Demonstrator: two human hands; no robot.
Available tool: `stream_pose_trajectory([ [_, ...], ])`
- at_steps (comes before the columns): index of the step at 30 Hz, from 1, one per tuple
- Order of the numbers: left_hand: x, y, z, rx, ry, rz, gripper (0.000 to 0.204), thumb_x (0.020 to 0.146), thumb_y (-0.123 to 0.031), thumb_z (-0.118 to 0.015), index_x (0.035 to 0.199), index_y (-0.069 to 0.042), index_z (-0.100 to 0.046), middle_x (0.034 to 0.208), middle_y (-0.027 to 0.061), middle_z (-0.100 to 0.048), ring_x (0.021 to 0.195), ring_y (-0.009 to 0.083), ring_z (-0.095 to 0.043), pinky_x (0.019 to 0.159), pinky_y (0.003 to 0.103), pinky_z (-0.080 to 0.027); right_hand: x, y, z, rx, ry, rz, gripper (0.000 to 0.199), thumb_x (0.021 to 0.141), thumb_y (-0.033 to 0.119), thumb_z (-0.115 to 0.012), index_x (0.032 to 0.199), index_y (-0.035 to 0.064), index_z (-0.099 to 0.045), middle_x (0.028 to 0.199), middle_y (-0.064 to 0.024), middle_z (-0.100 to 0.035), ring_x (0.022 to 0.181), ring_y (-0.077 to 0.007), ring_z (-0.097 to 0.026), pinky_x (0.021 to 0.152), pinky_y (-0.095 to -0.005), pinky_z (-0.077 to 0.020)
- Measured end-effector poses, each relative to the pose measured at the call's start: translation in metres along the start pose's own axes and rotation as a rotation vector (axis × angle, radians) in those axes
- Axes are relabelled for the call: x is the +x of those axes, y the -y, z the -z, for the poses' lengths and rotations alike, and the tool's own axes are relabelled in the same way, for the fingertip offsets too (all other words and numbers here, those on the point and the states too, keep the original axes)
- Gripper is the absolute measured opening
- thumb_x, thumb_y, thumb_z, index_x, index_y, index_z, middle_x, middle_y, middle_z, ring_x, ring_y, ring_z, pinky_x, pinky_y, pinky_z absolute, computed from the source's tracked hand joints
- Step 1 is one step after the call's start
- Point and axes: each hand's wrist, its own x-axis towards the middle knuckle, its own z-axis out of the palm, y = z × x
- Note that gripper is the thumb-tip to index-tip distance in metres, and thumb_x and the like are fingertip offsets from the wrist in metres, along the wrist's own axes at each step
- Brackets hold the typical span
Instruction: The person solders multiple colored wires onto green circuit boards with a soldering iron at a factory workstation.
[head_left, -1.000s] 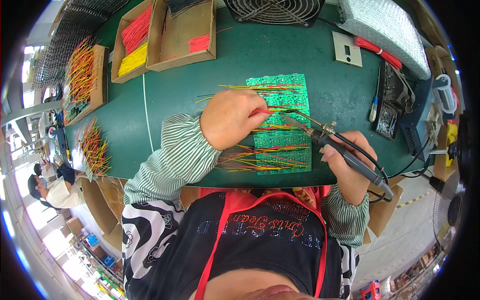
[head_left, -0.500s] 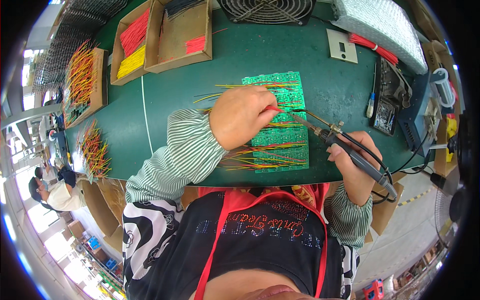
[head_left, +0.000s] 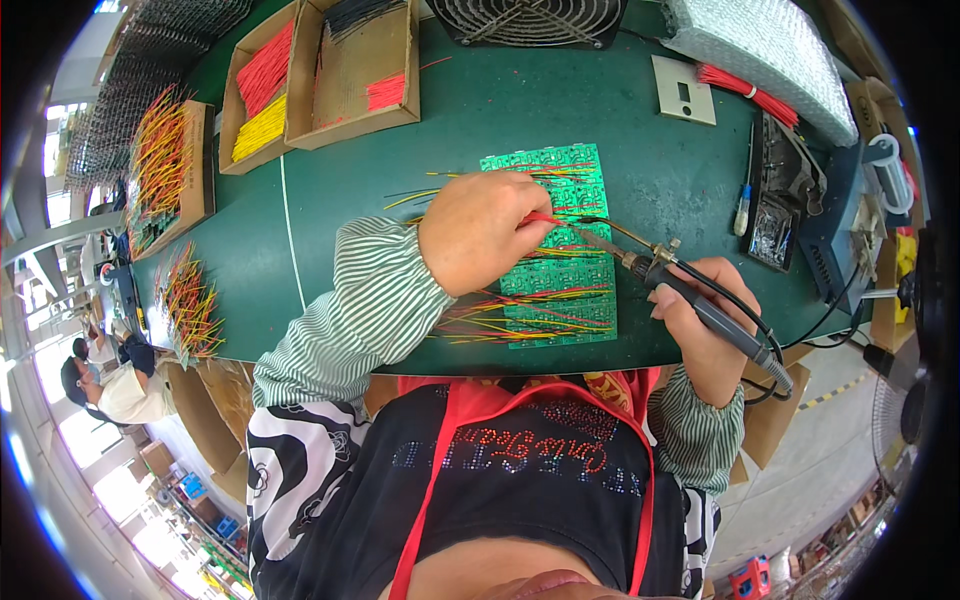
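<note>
A green panel of circuit boards (head_left: 565, 325) lies on the green bench, with red, yellow and black wires (head_left: 475, 318) running off its left side. My left hand (head_left: 475, 235) is over the panel's left part, its fingers pinched on a red wire (head_left: 540, 218) whose end points at the board. In my right hand (head_left: 697, 320) is a soldering iron (head_left: 712, 312) with a thin metal guide tube along it. The iron's tip (head_left: 590, 238) is at the panel, close by the red wire's end; whether they touch I cannot tell.
Cardboard trays (head_left: 350, 135) of red, yellow and black wires stand at the back left. Wired boards fill a box (head_left: 200, 165) and a pile (head_left: 187, 305) at the left. A fan (head_left: 530, 20) is at the back; a screwdriver (head_left: 742, 210) and a blue soldering station (head_left: 835, 230) are at the right.
The panel and the left hand have barely moved. My right hand and the soldering iron have shifted very slightly left and up.
</note>
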Motion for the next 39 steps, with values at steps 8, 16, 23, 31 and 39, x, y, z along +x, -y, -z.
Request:
stream_pose_trajectory([
  [8, -0.002, -0.002, 0.006, 0.025, -0.052, -0.043, 0.010, 0.077, -0.015, -0.062, 0.078, -0.006, -0.063, 0.075, 0.0087, -0.061, 0.067, 0.0273, -0.059, 0.059, 0.036, -0.047, -0.004, 0.002, 0.011, 0.032, -0.047, 0.020, 0.017, 0.071, 0.004, -0.069, 0.084, -0.0014, -0.060, 0.068, -0.0022, -0.060, 0.059, -0.0048, -0.054, 0.055, -0.0187, -0.0435],
  [16, 0.011, -0.017, 0.000, -0.014, -0.079, -0.109, 0.010, 0.077, -0.015, -0.062, 0.077, -0.004, -0.063, 0.075, 0.0094, -0.060, 0.068, 0.0278, -0.059, 0.061, 0.038, -0.047, -0.007, 0.006, 0.018, 0.062, -0.069, 0.012, 0.018, 0.072, 0.003, -0.068, 0.086, -0.0033, -0.059, 0.069, -0.0056, -0.062, 0.061, -0.0084, -0.058, 0.056, -0.0200, -0.0458],
  [23, 0.018, -0.013, -0.010, -0.039, -0.025, -0.046, 0.014, 0.077, -0.018, -0.061, 0.077, -0.004, -0.064, 0.075, 0.0110, -0.062, 0.069, 0.0285, -0.059, 0.062, 0.038, -0.047, -0.006, 0.002, 0.018, 0.069, -0.065, 0.002, 0.017, 0.072, 0.003, -0.068, 0.086, -0.0032, -0.059, 0.069, -0.0055, -0.062, 0.061, -0.0085, -0.058, 0.057, -0.0199, -0.0457],
  [31, 0.020, -0.013, -0.010, -0.036, 0.007, -0.023, 0.015, 0.077, -0.018, -0.061, 0.077, -0.004, -0.064, 0.076, 0.0114, -0.062, 0.069, 0.0286, -0.060, 0.062, 0.038, -0.047, -0.001, -0.001, 0.016, 0.013, -0.063, 0.003, 0.017, 0.071, 0.005, -0.068, 0.084, -0.0016, -0.060, 0.067, -0.0035, -0.062, 0.060, -0.0067, -0.056, 0.056, -0.0195, -0.0446],
  [39, 0.020, -0.013, -0.010, -0.034, 0.011, -0.024, 0.014, 0.077, -0.018, -0.061, 0.077, -0.004, -0.063, 0.076, 0.0112, -0.062, 0.070, 0.0285, -0.060, 0.063, 0.037, -0.048, -0.005, 0.002, 0.020, 0.068, -0.100, 0.022, 0.018, 0.071, 0.004, -0.068, 0.085, -0.0031, -0.060, 0.069, -0.0052, -0.062, 0.061, -0.0081, -0.057, 0.057, -0.0198, -0.0449],
])
